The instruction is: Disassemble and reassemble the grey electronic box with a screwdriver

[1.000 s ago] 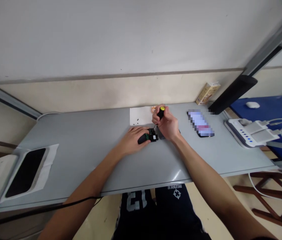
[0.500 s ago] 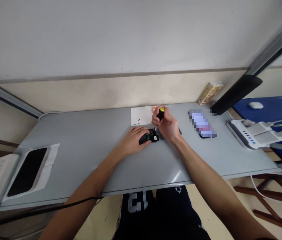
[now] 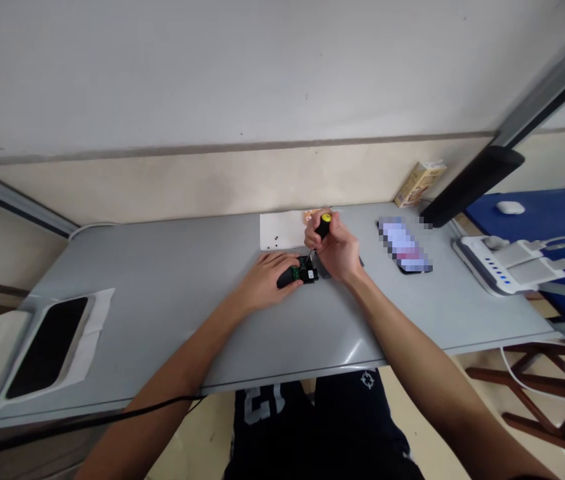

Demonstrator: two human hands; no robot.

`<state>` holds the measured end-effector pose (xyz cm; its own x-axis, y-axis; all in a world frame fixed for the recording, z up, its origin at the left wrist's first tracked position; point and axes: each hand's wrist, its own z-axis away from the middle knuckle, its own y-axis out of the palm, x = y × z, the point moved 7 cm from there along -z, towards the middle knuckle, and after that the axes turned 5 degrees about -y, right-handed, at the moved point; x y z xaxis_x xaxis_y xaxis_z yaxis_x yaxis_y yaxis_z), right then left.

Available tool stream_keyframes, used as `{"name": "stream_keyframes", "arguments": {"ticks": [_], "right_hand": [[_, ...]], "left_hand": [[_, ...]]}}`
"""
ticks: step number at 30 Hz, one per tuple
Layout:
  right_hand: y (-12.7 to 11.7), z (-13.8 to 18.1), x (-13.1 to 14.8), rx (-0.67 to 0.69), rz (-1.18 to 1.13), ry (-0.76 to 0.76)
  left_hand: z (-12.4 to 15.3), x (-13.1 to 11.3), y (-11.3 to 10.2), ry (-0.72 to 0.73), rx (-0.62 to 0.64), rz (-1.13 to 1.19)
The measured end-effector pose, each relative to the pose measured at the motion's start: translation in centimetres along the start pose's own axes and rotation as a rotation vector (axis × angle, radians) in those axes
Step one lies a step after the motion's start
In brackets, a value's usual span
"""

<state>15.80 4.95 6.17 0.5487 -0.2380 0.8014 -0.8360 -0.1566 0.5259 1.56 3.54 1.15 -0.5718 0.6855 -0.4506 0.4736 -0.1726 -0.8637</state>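
An opened black computer mouse (image 3: 288, 276) with a green circuit board lies on the grey table. My left hand (image 3: 268, 281) is closed around its left side, fingers over the far edge and thumb along the near edge. My right hand (image 3: 335, 247) grips a screwdriver (image 3: 323, 227) with a black handle and yellow end cap. Its thin shaft slants down to the mouse, and the tip is too small to make out. Partly under my right hand lies a flat dark piece (image 3: 329, 269). Several tiny dark screws (image 3: 276, 238) rest on a white paper (image 3: 288, 227) beyond the mouse.
To the right lies a phone with a lit, blurred screen (image 3: 405, 245), near a white power strip (image 3: 485, 267) with plugged chargers. A carton (image 3: 419, 183) stands by the wall beside a black padded bar (image 3: 472, 187). At far left are a dark-screened phone (image 3: 49, 347) and a black cable (image 3: 112, 419).
The view has shifted slightly. Both hands keep almost the same pose, the left on the mouse and the right on the screwdriver; the handle's yellow end has barely turned or moved.
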Motion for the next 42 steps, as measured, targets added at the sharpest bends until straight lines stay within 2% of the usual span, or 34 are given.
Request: {"name": "stream_keyframes", "arguments": {"ticks": [26, 31, 37, 42], "right_hand": [[0.11, -0.06, -0.16, 0.017, -0.007, -0.018], [-0.19, -0.09, -0.17, -0.014, 0.013, -0.003], [0.48, -0.01, 0.00, 0.046, -0.066, -0.010], [0.37, 0.03, 0.20, 0.016, -0.037, -0.015]], "left_hand": [[0.01, 0.02, -0.06, 0.003, 0.006, -0.016], [0.02, -0.01, -0.04, 0.003, 0.010, -0.016], [0.04, 0.14, 0.09, 0.009, -0.003, -0.031], [0.07, 0.16, 0.04, 0.007, -0.018, -0.028]]}}
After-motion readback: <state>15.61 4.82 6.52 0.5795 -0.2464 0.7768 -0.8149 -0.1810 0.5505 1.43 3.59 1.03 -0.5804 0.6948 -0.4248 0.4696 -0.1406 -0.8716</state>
